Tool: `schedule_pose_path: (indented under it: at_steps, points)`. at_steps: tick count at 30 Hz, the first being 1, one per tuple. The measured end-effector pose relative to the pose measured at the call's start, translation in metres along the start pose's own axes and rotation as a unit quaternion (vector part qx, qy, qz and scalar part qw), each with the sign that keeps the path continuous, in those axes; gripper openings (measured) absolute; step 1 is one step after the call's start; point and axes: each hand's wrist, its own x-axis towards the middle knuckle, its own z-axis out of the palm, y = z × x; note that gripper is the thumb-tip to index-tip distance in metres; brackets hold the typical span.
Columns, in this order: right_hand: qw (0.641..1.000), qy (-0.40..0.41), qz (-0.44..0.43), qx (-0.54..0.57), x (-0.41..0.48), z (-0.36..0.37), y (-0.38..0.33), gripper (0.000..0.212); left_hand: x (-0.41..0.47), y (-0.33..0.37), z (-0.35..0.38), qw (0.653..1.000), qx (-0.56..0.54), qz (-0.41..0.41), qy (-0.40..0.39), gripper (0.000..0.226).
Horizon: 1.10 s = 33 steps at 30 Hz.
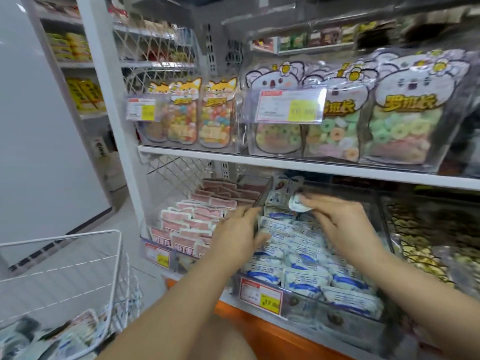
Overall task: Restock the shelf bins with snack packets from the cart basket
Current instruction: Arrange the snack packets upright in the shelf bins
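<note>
A right hand [345, 224] pinches a blue-white packet [298, 203] near the back edge of the middle bin [293, 306], the left hand [236, 232] at its left wall, grip unclear; laid flat along the rows, it should sit tidily, with the basket [118, 255] alongside.

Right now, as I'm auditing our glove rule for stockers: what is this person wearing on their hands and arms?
Nothing that shows. The left hand and right hand are ungloved, with no ring, watch or wristband in view. Both are bare from the wrist down to the frame's lower edge, and no sleeve appears.
</note>
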Motion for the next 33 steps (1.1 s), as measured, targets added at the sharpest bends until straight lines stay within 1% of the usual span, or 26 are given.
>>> schedule_pose_path:
  at_steps: [2, 3, 6, 9, 12, 17, 19, 22, 25, 29, 33]
  points:
    - [0.997, -0.036, 0.047, -0.056, 0.019, 0.011, 0.022, 0.034, -0.003, -0.008, 0.008, 0.999, 0.009, -0.014, -0.041, 0.064]
    - [0.993, -0.056, 0.058, -0.083, 0.029, 0.02, 0.033, 0.036, -0.004, -0.009, 0.011, 0.998, -0.002, -0.02, -0.052, 0.062]
    - [0.979, -0.123, 0.079, -0.142, 0.052, 0.05, 0.072, 0.053, -0.005, -0.01, 0.013, 0.998, -0.014, -0.02, -0.05, 0.058]
    - [0.961, -0.189, 0.111, -0.17, 0.056, 0.064, 0.093, 0.073, -0.004, -0.014, 0.014, 0.999, -0.02, -0.023, -0.045, 0.059]
    - [0.954, -0.194, 0.127, -0.192, 0.048, 0.063, 0.093, 0.083, -0.004, -0.015, 0.017, 0.998, -0.026, -0.026, -0.042, 0.056]
    - [0.953, -0.19, 0.108, -0.21, 0.042, 0.058, 0.094, 0.078, -0.007, -0.013, 0.016, 0.999, -0.027, -0.025, -0.036, 0.052]
    - [0.954, -0.191, 0.114, -0.201, 0.04, 0.059, 0.094, 0.075, -0.008, -0.013, 0.015, 0.999, -0.026, -0.025, -0.039, 0.052]
    - [0.957, -0.192, 0.114, -0.183, 0.037, 0.061, 0.094, 0.066, -0.007, -0.013, 0.015, 0.999, -0.023, -0.026, -0.04, 0.052]
    - [0.951, -0.214, 0.119, -0.187, 0.037, 0.064, 0.096, 0.06, -0.007, -0.011, 0.015, 0.998, -0.023, -0.029, -0.042, 0.05]
    - [0.931, -0.265, 0.137, -0.211, 0.044, 0.062, 0.096, 0.057, -0.007, -0.01, 0.014, 0.998, -0.022, -0.032, -0.041, 0.05]
    - [0.925, -0.288, 0.158, -0.193, 0.042, 0.059, 0.089, 0.049, -0.006, -0.009, 0.013, 0.999, -0.014, -0.033, -0.04, 0.05]
